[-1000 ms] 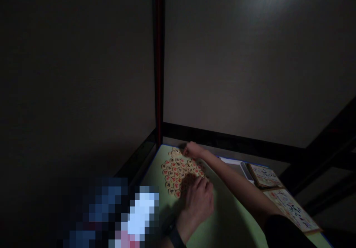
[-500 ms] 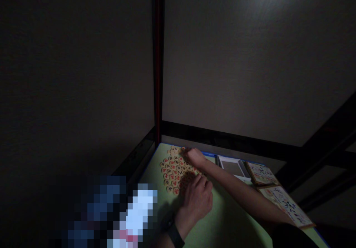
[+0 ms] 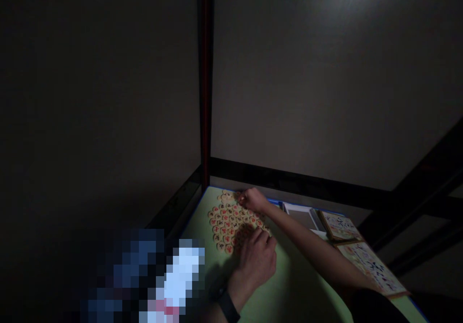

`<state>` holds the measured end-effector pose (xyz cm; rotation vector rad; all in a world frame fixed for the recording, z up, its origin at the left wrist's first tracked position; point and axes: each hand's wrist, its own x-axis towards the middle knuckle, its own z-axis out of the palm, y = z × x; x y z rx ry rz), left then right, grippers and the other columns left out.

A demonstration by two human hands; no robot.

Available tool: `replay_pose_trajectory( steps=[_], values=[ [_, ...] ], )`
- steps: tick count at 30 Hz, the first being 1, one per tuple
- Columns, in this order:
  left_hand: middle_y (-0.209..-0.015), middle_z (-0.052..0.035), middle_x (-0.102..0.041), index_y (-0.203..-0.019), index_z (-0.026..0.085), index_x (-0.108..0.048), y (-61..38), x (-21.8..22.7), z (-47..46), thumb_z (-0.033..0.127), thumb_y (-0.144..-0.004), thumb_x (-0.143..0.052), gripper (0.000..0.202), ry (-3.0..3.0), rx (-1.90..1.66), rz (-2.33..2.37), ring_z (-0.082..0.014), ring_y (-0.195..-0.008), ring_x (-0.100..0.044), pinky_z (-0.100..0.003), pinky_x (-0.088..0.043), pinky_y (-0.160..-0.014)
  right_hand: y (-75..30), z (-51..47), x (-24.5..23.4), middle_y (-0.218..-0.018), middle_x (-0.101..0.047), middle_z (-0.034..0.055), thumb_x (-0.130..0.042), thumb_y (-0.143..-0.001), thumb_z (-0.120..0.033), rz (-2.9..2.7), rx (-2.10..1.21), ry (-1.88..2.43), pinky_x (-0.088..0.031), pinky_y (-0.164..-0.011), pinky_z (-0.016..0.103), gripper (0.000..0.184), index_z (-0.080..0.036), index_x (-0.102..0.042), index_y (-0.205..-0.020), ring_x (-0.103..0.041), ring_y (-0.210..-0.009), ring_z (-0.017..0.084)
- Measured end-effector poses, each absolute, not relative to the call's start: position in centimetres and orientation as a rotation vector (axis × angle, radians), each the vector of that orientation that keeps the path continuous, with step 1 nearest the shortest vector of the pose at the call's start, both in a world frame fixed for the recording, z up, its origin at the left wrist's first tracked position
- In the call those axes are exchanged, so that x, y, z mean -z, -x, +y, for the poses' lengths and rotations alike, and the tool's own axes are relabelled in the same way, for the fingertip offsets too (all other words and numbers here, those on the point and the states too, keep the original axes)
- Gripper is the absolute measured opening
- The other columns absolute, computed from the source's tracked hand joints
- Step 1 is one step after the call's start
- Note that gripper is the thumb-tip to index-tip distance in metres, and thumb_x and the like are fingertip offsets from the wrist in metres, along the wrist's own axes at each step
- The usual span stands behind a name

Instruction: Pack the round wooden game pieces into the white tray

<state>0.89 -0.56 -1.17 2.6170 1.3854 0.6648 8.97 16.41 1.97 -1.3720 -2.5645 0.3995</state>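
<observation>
Many round wooden discs [image 3: 227, 219] with red and black marks lie packed flat at the far left corner of a pale green table [image 3: 300, 289]. My left hand [image 3: 257, 260], with a dark wristband, rests palm down on the near right edge of the discs, fingers curled over them. My right hand [image 3: 253, 199] reaches across to the far edge of the cluster, fingers bunched in a pinch on a disc there. Dim light hides what is under either palm.
A white box [image 3: 302, 214] stands at the table's far edge, right of my right arm. Two printed boards [image 3: 365, 258] lie at the far right. A dark post [image 3: 206, 81] rises behind the table corner, between dim walls. A blurred patch fills the lower left.
The view has tilted slightly. My right hand has shifted a little along the far edge of the discs. My left hand stays on the near edge.
</observation>
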Motion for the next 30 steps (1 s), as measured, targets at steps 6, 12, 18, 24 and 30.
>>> replay_pose_trajectory(
  steps=[6,12,18,24,30],
  values=[
    [-0.106,-0.0074,-0.066,-0.098,0.017,-0.064,-0.8,1.2,-0.5,0.012,-0.086,-0.05,0.019,-2.619,-0.689,1.381,-0.0228,-0.11,-0.057,-0.037,-0.049,-0.1,-8.6,17.3,-1.5,-0.08,-0.077,0.0009,-0.062,-0.07,-0.003,-2.567,-0.483,1.361,-0.046,-0.069,0.02,0.028,-0.02,-0.08,-0.083,-0.071,-0.078,0.017],
    [-0.107,-0.0076,-0.066,-0.099,0.018,-0.064,-0.8,1.1,-0.6,0.013,-0.085,-0.051,0.02,-2.609,-0.695,1.386,-0.0236,-0.111,-0.057,-0.037,-0.05,-0.099,-9.2,18.4,-1.8,-0.086,-0.076,0.0031,-0.063,-0.075,-0.008,-2.511,-0.485,1.371,-0.046,-0.069,0.022,0.028,-0.017,-0.074,-0.1,-0.068,-0.079,0.016],
    [-0.104,-0.0074,-0.066,-0.097,0.018,-0.064,-0.9,1.2,-0.6,0.011,-0.084,-0.049,0.021,-2.619,-0.708,1.376,-0.0225,-0.11,-0.057,-0.038,-0.049,-0.101,-10.0,19.5,-1.7,-0.077,-0.074,0.0023,-0.075,-0.068,-0.012,-2.514,-0.536,1.397,-0.045,-0.065,0.022,0.013,-0.016,-0.074,-0.08,-0.066,-0.072,0.016],
    [-0.106,-0.0082,-0.066,-0.099,0.017,-0.065,-0.9,1.1,-0.6,0.013,-0.085,-0.051,0.019,-2.617,-0.657,1.373,-0.0234,-0.112,-0.057,-0.038,-0.049,-0.102,-9.7,19.6,-1.6,-0.078,-0.075,0.0007,-0.067,-0.071,-0.004,-2.491,-0.59,1.388,-0.048,-0.069,0.022,0.021,-0.018,-0.076,-0.084,-0.07,-0.075,0.015],
    [-0.111,-0.0082,-0.066,-0.1,0.018,-0.064,-0.9,1.7,-0.5,0.013,-0.087,-0.049,0.021,-2.591,-0.694,1.383,-0.0234,-0.113,-0.056,-0.037,-0.051,-0.097,-7.7,19.3,-1.1,-0.082,-0.078,0.0024,-0.063,-0.072,-0.002,-2.452,-0.567,1.392,-0.049,-0.071,0.021,0.024,-0.016,-0.076,-0.088,-0.071,-0.079,0.016]
  ],
)
